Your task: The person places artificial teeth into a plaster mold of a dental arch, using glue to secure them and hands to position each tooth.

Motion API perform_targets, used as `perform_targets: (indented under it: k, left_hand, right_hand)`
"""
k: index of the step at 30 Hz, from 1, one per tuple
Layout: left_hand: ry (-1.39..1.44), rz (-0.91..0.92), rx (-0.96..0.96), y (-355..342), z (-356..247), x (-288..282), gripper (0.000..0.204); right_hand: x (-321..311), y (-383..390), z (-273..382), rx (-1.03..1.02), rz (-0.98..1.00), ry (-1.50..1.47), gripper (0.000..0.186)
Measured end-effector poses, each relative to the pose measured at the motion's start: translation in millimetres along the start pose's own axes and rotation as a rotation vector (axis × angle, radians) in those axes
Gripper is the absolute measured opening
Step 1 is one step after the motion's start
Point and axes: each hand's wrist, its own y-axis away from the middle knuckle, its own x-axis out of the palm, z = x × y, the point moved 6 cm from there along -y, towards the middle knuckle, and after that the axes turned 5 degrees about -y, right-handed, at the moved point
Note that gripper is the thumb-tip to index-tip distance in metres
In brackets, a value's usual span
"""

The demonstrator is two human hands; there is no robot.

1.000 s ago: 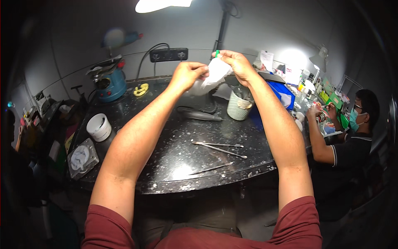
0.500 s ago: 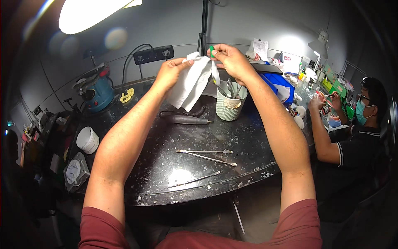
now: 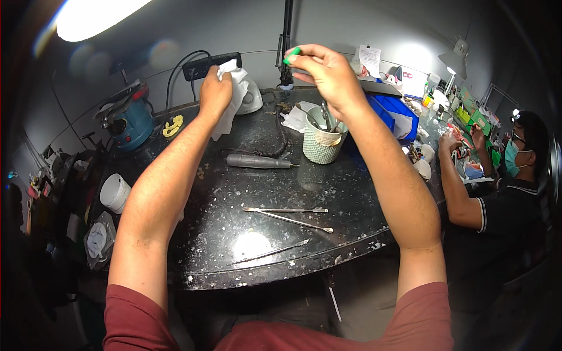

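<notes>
My left hand (image 3: pixel 215 92) is raised over the back of the black round table (image 3: pixel 199 245) and grips a crumpled white cloth (image 3: pixel 233 93) that hangs down from it. My right hand (image 3: pixel 326 71) is held up apart from it, pinching a small green-tipped tool (image 3: pixel 291 57) between thumb and fingers. Just below the right hand stands a pale green textured cup (image 3: pixel 319 141) with metal tools in it. A grey handpiece (image 3: pixel 257 161) with a black cable lies on the table between my arms.
Three thin metal instruments (image 3: pixel 290 215) lie near the table's front edge. A blue machine (image 3: pixel 130 124), a white cup (image 3: pixel 114 192) and a yellow piece (image 3: pixel 172 125) are at the left. A blue bin (image 3: pixel 391 114) and a masked person (image 3: pixel 503 175) at a bench are at the right.
My hands have come apart: the left took the white cloth away to the left, the right kept the green-tipped tool. The view tilted down and closer to the table.
</notes>
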Motion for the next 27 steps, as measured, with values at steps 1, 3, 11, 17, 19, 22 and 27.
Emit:
perform_targets:
  k: [1, 3, 11, 17, 19, 22, 27]
  left_hand:
    - [0.114, 0.076, 0.04, 4, -12, 0, 0.052]
    - [0.304, 0.234, 0.032, 16, -36, -3, 0.055]
    - [0.706, 0.717, -0.037, 37, -22, 9, 0.038]
    - [0.048, 0.406, 0.066, 17, 39, -6, 0.043]
    - [0.026, 0.435, 0.085, 10, 45, 4, 0.042]
    - [-0.053, 0.447, 0.171, 3, 44, -1, 0.038]
    - [-0.153, 0.251, 0.158, -9, 34, -17, 0.028]
  right_hand:
    - [10, 0, 3, -0.109, -0.005, 0.058, 0.024]
    - [23, -7, -13, -0.029, -0.076, 0.051, 0.021]
    - [52, -14, -82, 0.283, 0.012, -0.239, 0.028]
    - [38, -39, -115, 0.322, -0.047, 0.691, 0.035]
    - [32, -45, -143, 0.48, 0.048, 1.236, 0.034]
    - [27, -35, -162, 0.583, 0.145, 1.39, 0.034]
    - [16, -31, -172, 0.613, 0.106, 1.472, 0.035]
